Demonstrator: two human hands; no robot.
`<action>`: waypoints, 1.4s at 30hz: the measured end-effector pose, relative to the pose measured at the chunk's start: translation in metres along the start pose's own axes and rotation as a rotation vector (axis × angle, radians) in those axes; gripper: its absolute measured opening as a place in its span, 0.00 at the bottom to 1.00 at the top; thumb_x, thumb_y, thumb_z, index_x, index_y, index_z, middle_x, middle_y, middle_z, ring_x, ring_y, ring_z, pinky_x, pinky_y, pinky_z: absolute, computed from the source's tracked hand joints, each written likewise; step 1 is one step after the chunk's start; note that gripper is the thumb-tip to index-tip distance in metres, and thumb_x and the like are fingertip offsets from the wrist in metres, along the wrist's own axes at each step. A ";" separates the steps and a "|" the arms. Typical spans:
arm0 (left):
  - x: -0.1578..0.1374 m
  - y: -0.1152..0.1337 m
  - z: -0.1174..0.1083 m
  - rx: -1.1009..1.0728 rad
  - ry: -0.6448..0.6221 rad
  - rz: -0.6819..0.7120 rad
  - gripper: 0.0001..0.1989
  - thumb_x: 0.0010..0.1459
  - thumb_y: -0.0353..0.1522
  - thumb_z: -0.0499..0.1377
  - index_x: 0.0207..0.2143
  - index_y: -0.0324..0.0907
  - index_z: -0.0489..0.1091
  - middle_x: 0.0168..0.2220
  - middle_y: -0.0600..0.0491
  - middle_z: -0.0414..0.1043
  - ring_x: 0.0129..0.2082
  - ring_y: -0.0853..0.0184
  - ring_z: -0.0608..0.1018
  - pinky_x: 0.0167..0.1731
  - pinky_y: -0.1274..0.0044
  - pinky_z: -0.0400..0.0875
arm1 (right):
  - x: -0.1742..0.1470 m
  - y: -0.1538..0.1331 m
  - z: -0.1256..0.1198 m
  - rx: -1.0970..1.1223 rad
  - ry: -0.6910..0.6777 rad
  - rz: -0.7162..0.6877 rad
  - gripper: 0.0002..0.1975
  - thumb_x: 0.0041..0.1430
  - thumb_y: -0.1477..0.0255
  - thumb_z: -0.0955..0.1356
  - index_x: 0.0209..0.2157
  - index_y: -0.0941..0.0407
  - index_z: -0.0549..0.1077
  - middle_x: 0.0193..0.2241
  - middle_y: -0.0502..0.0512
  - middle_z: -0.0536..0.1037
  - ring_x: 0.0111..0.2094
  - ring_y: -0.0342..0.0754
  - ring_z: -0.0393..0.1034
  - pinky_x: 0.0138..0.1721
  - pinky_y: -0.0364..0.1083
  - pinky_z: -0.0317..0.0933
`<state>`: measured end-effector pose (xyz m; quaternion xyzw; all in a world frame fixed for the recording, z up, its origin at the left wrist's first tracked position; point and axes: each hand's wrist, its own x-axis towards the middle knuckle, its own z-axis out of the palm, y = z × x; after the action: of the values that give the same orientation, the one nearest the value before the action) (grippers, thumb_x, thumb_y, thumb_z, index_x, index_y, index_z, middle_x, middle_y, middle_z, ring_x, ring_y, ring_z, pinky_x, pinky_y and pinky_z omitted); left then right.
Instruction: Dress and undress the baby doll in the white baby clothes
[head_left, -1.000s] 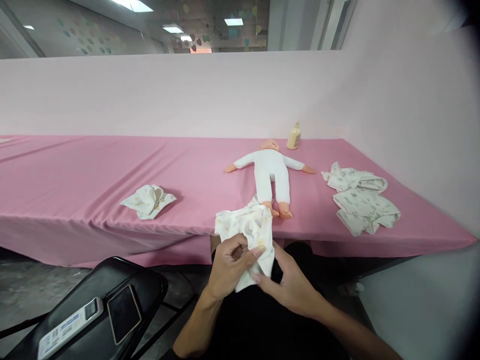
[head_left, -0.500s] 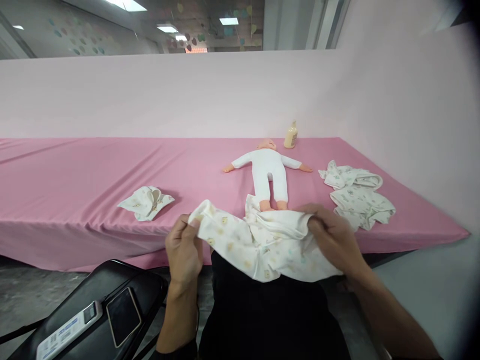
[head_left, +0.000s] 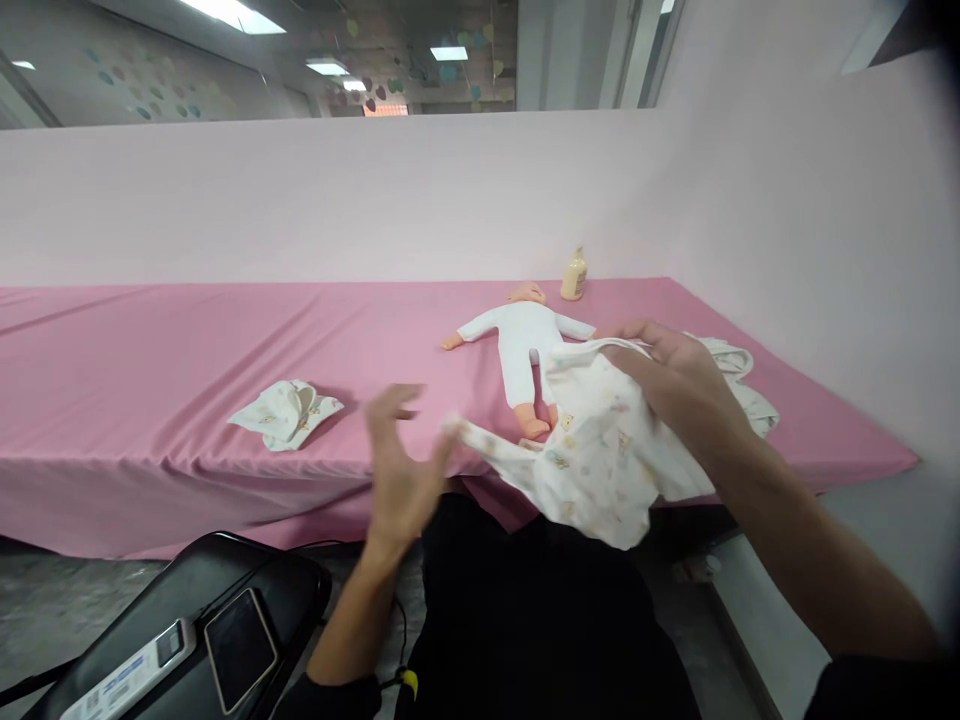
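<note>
My right hand (head_left: 675,385) grips a white baby garment (head_left: 600,450) with a small bear print by its upper edge, holding it up over the table's front edge. A narrow end of the garment stretches left toward my left hand (head_left: 405,465), which is blurred, with fingers spread apart and the cloth's tip just beside its thumb. Behind the garment a baby doll (head_left: 517,340) in a white suit lies on its back, head toward the wall. The cloth hides one of its legs in part and its hand on the right.
A pink sheet (head_left: 187,360) covers the table. A crumpled printed cloth (head_left: 289,412) lies left; folded clothes (head_left: 750,400) lie right, partly behind my arm. A pump bottle (head_left: 574,275) stands near the wall. A black chair (head_left: 292,600) holds a phone (head_left: 240,650) and a white device (head_left: 127,675).
My left hand has let go of the garment's left end and opened, shifting right. My right hand has raised its side, so the cloth now hangs further right, uncovering one doll foot.
</note>
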<state>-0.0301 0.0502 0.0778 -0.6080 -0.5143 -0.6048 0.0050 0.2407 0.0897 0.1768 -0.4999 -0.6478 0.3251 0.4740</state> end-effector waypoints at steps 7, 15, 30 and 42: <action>-0.053 0.061 0.056 -0.165 -0.536 0.163 0.43 0.54 0.44 0.69 0.67 0.48 0.54 0.63 0.41 0.64 0.63 0.51 0.69 0.57 0.59 0.70 | -0.006 -0.038 0.037 0.312 -0.150 -0.065 0.13 0.58 0.62 0.70 0.43 0.53 0.75 0.33 0.54 0.79 0.33 0.49 0.74 0.33 0.47 0.68; -0.017 0.029 0.022 -0.380 -0.297 -0.217 0.13 0.67 0.37 0.57 0.50 0.44 0.75 0.44 0.51 0.80 0.38 0.68 0.80 0.36 0.79 0.75 | 0.004 -0.022 0.020 0.389 -0.193 0.005 0.14 0.53 0.67 0.74 0.42 0.54 0.74 0.34 0.53 0.78 0.29 0.46 0.72 0.26 0.45 0.65; 0.041 0.038 -0.013 -0.397 -0.280 -0.404 0.16 0.60 0.45 0.64 0.36 0.40 0.76 0.24 0.55 0.71 0.21 0.72 0.69 0.19 0.80 0.60 | 0.002 0.024 0.009 -0.197 0.029 -0.287 0.17 0.63 0.59 0.69 0.48 0.54 0.72 0.41 0.59 0.77 0.42 0.54 0.74 0.41 0.52 0.70; 0.033 0.047 0.036 -0.928 -0.494 -0.760 0.14 0.59 0.41 0.65 0.37 0.40 0.72 0.29 0.53 0.74 0.24 0.73 0.73 0.26 0.81 0.69 | -0.081 0.046 0.062 -0.501 0.022 -0.971 0.21 0.58 0.79 0.67 0.54 0.55 0.68 0.43 0.61 0.78 0.46 0.57 0.72 0.46 0.56 0.69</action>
<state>0.0171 0.0710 0.1216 -0.4436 -0.3649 -0.5663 -0.5911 0.2026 0.0292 0.0917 -0.2445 -0.8567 -0.1005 0.4429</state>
